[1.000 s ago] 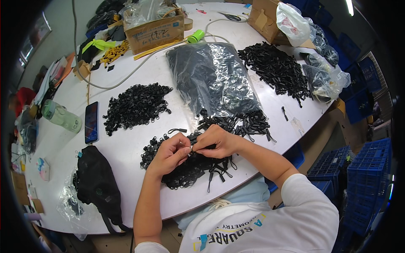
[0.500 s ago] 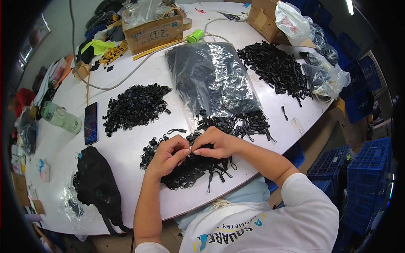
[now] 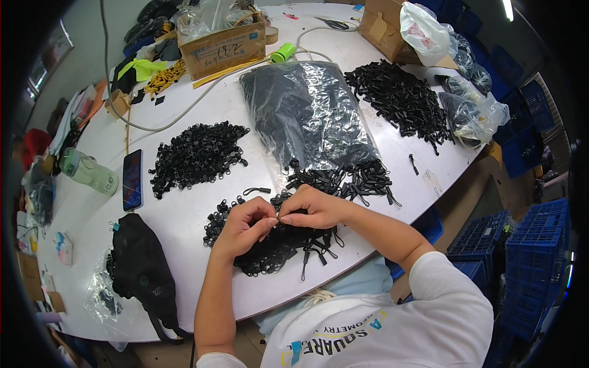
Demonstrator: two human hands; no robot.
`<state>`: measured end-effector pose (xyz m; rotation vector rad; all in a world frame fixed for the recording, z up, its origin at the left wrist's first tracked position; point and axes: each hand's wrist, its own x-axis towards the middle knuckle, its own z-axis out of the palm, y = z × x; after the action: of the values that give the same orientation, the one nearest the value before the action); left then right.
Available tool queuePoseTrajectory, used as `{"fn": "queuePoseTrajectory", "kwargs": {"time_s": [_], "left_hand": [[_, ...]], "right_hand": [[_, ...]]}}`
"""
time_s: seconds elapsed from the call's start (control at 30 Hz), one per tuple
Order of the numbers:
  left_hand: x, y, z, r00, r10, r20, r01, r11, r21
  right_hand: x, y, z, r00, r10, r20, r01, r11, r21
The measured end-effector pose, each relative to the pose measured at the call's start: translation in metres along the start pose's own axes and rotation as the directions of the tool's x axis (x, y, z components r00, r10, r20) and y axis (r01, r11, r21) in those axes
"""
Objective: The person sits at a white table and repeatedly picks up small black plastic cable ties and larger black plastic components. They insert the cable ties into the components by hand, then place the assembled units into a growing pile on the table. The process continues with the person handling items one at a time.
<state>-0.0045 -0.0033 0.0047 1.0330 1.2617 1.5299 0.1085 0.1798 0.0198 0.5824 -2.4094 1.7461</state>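
Above a heap of small black parts (image 3: 264, 260) at the table's near edge, my two hands meet fingertip to fingertip. My left hand (image 3: 248, 226) is closed in a pinch, thumb against forefinger. My right hand (image 3: 310, 208) pinches too, its tips almost touching the left's. Whatever small piece sits between them is hidden by the fingers. Black cord zipper pulls (image 3: 371, 181) with looped ends spill from a clear plastic bag (image 3: 307, 110) just beyond my hands. A single zipper pull (image 3: 256, 191) lies beside my left hand. Small black ring-shaped pieces (image 3: 196, 153) form a pile farther left.
Another black pile (image 3: 402, 101) lies at the far right near plastic bags (image 3: 469, 110). A phone (image 3: 132, 180), a green bottle (image 3: 89, 170) and a black fabric bag (image 3: 142, 264) are on the left. Cardboard boxes (image 3: 224, 52) stand at the back; blue crates (image 3: 534, 270) are off the right edge.
Hardly anything differs. Both hands hold the same place over the heap, with only a slight shift of the fingertips.
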Motion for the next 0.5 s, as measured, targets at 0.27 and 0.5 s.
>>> {"fn": "queuePoseTrajectory", "kwargs": {"time_s": [0.27, 0.5], "left_hand": [[0.000, -0.003, -0.001, 1.000, 0.020, -0.003, -0.020, 0.997, 0.069], [0.002, 0.000, 0.011, 0.919, 0.375, -0.119, -0.264, 0.814, 0.518]], "right_hand": [[-0.003, -0.002, 0.003, 0.991, 0.124, 0.050, -0.129, 0.981, 0.141], [0.001, -0.008, 0.005, 0.966, 0.256, 0.022, -0.255, 0.945, 0.205]]}}
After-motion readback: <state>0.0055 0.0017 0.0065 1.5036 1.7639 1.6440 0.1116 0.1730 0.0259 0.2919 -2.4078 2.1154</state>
